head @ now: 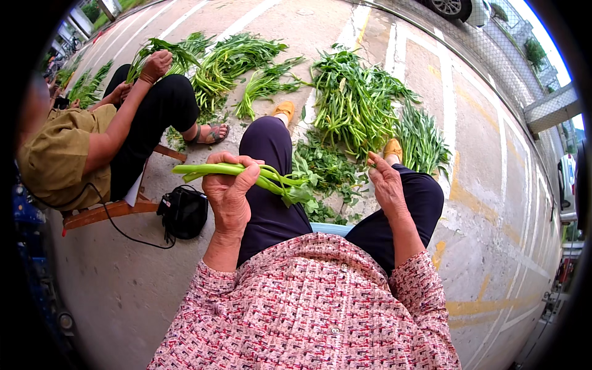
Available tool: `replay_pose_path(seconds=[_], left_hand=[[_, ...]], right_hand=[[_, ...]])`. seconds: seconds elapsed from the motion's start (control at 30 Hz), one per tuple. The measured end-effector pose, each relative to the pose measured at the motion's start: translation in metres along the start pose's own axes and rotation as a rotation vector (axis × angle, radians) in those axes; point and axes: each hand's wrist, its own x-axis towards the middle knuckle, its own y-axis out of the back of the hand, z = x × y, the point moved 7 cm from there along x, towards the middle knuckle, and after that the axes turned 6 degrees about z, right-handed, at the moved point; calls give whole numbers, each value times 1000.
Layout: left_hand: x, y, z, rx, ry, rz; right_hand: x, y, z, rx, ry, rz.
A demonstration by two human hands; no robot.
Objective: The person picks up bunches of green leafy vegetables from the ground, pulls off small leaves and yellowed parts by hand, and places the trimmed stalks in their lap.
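Note:
My left hand [230, 189] is closed around several thick, pale green stems [199, 171] of a leafy vegetable. The stems lie across the fingers, cut ends to the left, with a few leaves [299, 192] at the right end, above my left thigh. Over the right knee, my right hand [387, 185] has its thumb and fingertips drawn together. A speck of green shows at those fingertips, but whether it is held is unclear. Between my feet lie loose torn leaves [323, 162]. Beyond them is a large heap of leafy green stalks [354, 101].
Another bundle of greens [423, 138] lies beside my right shoe [393, 150]. More piles [236, 60] lie ahead to the left. At left, a seated person [69, 152] holds greens [159, 51]. A black bag [185, 212] with a cable stands by their wooden stool [111, 215].

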Motion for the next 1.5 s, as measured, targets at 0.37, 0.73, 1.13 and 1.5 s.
replay_pose_path(seconds=[0.37, 0.73, 1.13, 1.5], left_hand=[[0, 5, -5, -36, 17, 55], [-1, 14, -5, -64, 53, 159], [-2, 24, -10, -97, 90, 269], [-4, 16, -8, -60, 77, 235]], right_hand=[[-12, 2, 8, 89, 37, 50], [-20, 4, 4, 100, -198, 62], [-43, -18, -3, -311, -163, -180], [-55, -78, -78, -62, 266, -267]])
